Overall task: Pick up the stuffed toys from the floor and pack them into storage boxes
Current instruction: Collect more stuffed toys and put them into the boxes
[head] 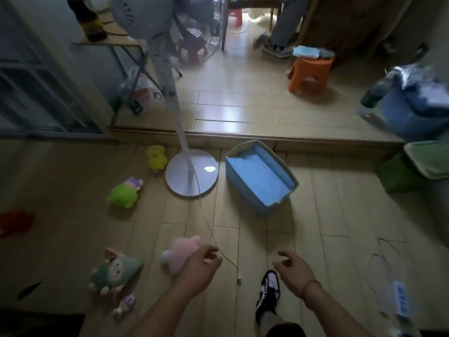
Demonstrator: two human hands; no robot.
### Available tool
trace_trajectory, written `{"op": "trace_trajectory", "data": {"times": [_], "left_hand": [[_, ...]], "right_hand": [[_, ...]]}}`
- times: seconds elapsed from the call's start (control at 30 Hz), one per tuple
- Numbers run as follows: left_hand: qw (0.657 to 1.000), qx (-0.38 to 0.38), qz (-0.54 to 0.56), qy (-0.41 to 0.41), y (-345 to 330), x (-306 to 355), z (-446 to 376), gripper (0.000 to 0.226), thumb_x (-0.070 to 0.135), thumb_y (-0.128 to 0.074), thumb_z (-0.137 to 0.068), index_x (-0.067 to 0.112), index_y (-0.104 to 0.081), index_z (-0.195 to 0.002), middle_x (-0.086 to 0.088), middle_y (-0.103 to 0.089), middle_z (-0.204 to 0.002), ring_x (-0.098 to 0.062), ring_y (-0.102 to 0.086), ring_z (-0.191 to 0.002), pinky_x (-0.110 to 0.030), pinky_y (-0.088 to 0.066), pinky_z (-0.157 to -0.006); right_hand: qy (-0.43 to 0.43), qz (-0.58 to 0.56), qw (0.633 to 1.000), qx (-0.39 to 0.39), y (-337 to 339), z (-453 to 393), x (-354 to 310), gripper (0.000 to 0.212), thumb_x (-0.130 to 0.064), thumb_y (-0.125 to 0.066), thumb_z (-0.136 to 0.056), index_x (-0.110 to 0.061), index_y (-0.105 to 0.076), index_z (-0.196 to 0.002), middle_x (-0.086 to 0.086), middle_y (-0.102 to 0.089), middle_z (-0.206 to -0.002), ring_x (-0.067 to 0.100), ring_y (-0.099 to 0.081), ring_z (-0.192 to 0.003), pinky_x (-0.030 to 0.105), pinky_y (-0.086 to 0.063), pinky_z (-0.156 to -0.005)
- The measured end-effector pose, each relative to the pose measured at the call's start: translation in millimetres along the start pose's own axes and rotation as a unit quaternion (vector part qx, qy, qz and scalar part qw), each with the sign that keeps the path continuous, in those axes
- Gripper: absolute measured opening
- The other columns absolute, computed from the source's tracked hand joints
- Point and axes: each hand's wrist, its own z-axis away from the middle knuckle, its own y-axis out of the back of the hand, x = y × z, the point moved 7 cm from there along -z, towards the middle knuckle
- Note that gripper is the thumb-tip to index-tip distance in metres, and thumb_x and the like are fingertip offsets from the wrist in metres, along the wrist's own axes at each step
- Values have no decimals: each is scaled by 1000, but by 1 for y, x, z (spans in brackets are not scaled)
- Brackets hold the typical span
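A head-worn camera looks down at a wooden floor with toys scattered about. The landmark is a blue box (pixel 261 177), open-topped and holding nothing, lying near the middle of the floor. Just left of the box stands a white fan (pixel 192 176) on a round base, its thin cord (pixel 211 229) trailing toward the camera.

Nearer the camera than the box and to its left, the left hand (pixel 199 266) reaches forward above a pink toy (pixel 181 251), its fingers loosely curled; whether it touches the toy cannot be told. The right hand (pixel 294 267) hovers nearer the camera than the box, fingers relaxed and holding nothing. The hands are apart. A black-and-white shoe (pixel 268 293) shows between the forearms.

Farther left of the box lie a yellow toy (pixel 156 156) beside the fan base, a green toy (pixel 124 194), and a pale green doll (pixel 114 269) left of the pink toy. A red toy (pixel 14 223) lies at the far left edge.

Beyond the box, up a low step, stands an orange stool (pixel 308 74). Right of the box sits a green bin (pixel 418 164).
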Motion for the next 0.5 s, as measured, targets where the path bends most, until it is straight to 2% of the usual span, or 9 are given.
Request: {"op": "trace_trajectory", "data": {"times": [0.1, 0.23, 0.33, 0.4, 0.5], "left_hand": [[998, -19, 42, 30, -48, 30, -66, 24, 31, -60, -90, 28, -61, -114, 12, -66, -102, -7, -62, -90, -20, -46, -69], [997, -25, 66, 41, -105, 42, -151, 17, 29, -61, -89, 36, -60, -105, 12, -66, -103, 0, -61, -90, -14, -47, -68], [994, -46, 71, 67, -145, 23, -201, 20, 32, -60, -90, 35, -61, -110, 18, -64, -103, 0, -62, -87, -7, -47, -57], [993, -62, 62, 79, -169, 7, -230, 21, 34, -59, -90, 37, -60, -111, 20, -64, -102, 1, -61, -89, -10, -47, -61], [988, -77, 74, 108, -207, -25, -272, 22, 35, -57, -91, 38, -61, -113, 20, -63, -104, 0, -60, -90, -14, -46, -64]], "right_hand": [[-27, 4, 1000, -15, 26, -77, 5, 47, -32, -58, -91, -18, -50, -134, 4, -62, -104, 20, -62, -95, 32, -51, -87], [-26, 58, 998, -30, 44, -193, 13, 56, -30, -59, -89, -22, -40, -141, 1, -60, -87, 18, -57, -81, 29, -48, -78], [-27, 116, 992, -31, 47, -288, 23, 69, -31, -60, -88, -33, -24, -148, 8, -64, -110, 23, -60, -94, 32, -51, -82], [-14, 158, 987, -13, 49, -355, 27, 75, -31, -62, -87, -37, -19, -148, 12, -62, -122, 28, -61, -104, 36, -53, -89], [18, 270, 963, 6, 47, -451, 28, 75, -33, -59, -88, -36, -15, -149, 14, -59, -127, 33, -58, -112, 41, -50, -94]]}}
